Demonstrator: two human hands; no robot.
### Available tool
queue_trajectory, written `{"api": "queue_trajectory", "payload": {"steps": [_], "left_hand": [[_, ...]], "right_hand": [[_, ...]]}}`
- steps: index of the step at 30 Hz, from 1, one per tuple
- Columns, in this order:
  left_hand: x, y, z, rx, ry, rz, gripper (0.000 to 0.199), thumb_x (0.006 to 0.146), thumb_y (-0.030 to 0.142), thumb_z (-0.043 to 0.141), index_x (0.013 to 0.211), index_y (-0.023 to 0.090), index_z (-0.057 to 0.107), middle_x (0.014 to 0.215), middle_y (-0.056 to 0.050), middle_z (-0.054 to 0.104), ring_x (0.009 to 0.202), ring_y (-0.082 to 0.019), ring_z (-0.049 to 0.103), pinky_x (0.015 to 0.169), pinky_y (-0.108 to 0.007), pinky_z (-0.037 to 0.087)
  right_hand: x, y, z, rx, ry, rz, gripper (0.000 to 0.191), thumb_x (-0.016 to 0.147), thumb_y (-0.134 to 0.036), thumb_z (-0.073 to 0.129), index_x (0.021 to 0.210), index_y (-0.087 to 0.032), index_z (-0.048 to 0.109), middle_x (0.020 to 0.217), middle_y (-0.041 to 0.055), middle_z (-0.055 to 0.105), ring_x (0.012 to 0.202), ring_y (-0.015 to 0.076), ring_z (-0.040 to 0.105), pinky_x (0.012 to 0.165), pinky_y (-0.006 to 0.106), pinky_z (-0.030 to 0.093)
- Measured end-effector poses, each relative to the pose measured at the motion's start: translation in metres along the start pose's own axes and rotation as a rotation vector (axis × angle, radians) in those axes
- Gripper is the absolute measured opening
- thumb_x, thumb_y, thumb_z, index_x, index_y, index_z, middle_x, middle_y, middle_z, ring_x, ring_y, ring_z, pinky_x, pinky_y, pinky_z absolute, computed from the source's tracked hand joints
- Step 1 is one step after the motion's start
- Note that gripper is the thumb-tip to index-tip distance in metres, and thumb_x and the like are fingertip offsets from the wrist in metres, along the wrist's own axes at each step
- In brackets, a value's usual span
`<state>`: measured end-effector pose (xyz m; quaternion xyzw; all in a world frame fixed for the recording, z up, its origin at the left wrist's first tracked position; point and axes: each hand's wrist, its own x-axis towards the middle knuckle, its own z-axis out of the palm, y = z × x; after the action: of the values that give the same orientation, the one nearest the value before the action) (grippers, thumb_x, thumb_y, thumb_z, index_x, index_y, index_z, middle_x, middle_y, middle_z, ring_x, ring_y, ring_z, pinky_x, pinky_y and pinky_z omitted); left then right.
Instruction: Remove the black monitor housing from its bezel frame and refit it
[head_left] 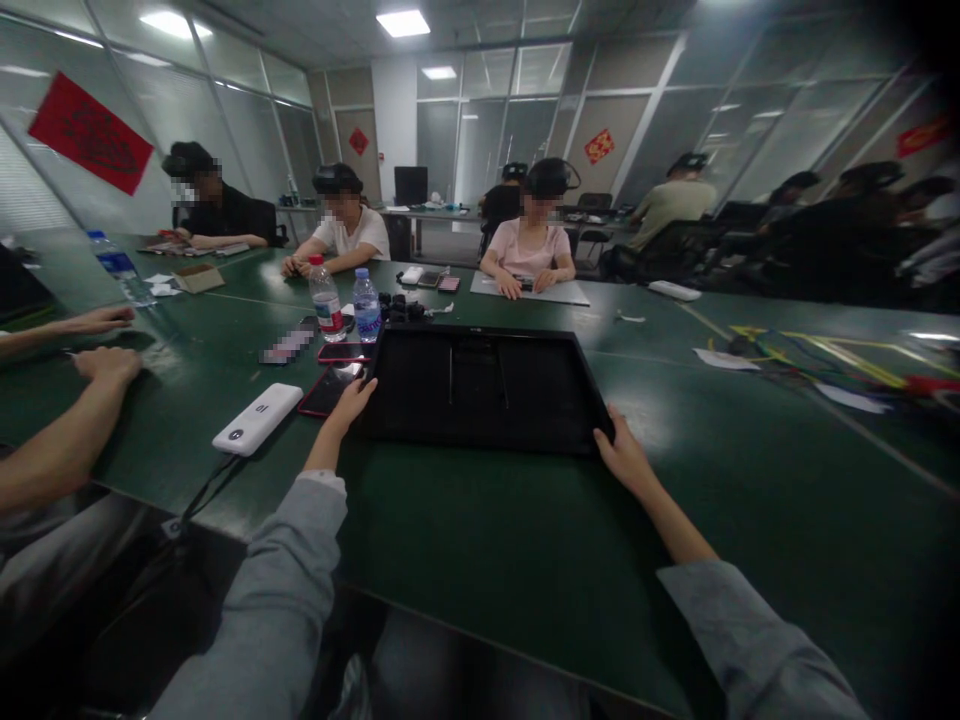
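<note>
A wide black monitor casing [405, 390] with a raised rim and a small light mark at its far edge lies on the green table. Two thin upright lines show in its dark middle. My left hand [351, 405] grips the near left side, fingers closed around the rim. On the opposite side, my right hand [624, 455] holds the right edge near the front corner, thumb on top. The fingers beneath the casing are hidden. Beside my left hand lies a red-edged phone [326, 390], with another phone [345, 352] just behind it.
A white power bank [257, 420] with a dark cable lies left. Two bottles [326, 305] [366, 308] stand behind the phones. A co-worker's arms [82, 410] rest at far left. Several people sit across the green table [510, 560]. Coloured cables [832, 350] lie right.
</note>
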<state>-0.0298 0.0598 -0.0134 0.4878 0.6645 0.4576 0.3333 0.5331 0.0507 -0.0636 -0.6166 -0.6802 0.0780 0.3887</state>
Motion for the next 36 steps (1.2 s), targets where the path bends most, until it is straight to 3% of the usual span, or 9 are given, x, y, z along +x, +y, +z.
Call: {"api": "queue_trajectory", "payload": {"steps": [3, 8, 12, 36], "left_hand": [[-0.002, 0.002, -0.002, -0.002, -0.039, -0.004, 0.052, 0.086, 0.057, 0.061, 0.109, 0.011, 0.071, 0.11, -0.013, 0.074, 0.105, -0.029, 0.068, 0.093, -0.038, 0.052], [-0.006, -0.004, 0.002, 0.152, 0.08, 0.112, 0.049, 0.091, 0.055, 0.053, 0.108, 0.012, 0.07, 0.108, -0.014, 0.073, 0.106, -0.029, 0.066, 0.096, -0.038, 0.049], [-0.006, -0.006, 0.004, 0.257, 0.104, 0.149, 0.047, 0.093, 0.053, 0.049, 0.108, 0.013, 0.07, 0.108, -0.015, 0.073, 0.104, -0.029, 0.067, 0.096, -0.039, 0.048], [0.002, -0.011, 0.0, 0.368, 0.087, 0.136, 0.048, 0.095, 0.052, 0.048, 0.115, 0.014, 0.068, 0.118, -0.016, 0.072, 0.114, -0.03, 0.064, 0.1, -0.04, 0.046]], "right_hand": [[0.0, 0.0, -0.001, -0.001, -0.008, -0.022, 0.074, 0.089, -0.043, 0.047, 0.155, -0.012, 0.032, 0.156, 0.0162, 0.041, 0.146, 0.0306, 0.036, 0.121, 0.051, 0.03], [-0.001, -0.004, -0.002, -0.002, -0.012, -0.024, 0.072, 0.09, -0.041, 0.045, 0.155, -0.012, 0.033, 0.156, 0.016, 0.042, 0.145, 0.0308, 0.037, 0.12, 0.051, 0.03], [-0.001, -0.007, -0.003, 0.0, -0.009, -0.002, 0.072, 0.089, -0.041, 0.045, 0.154, -0.011, 0.035, 0.154, 0.0174, 0.044, 0.144, 0.0318, 0.039, 0.119, 0.051, 0.032], [0.003, 0.005, 0.001, 0.03, -0.012, -0.036, 0.064, 0.091, -0.032, 0.041, 0.153, -0.015, 0.035, 0.152, 0.017, 0.045, 0.143, 0.0314, 0.041, 0.118, 0.055, 0.033]]}}
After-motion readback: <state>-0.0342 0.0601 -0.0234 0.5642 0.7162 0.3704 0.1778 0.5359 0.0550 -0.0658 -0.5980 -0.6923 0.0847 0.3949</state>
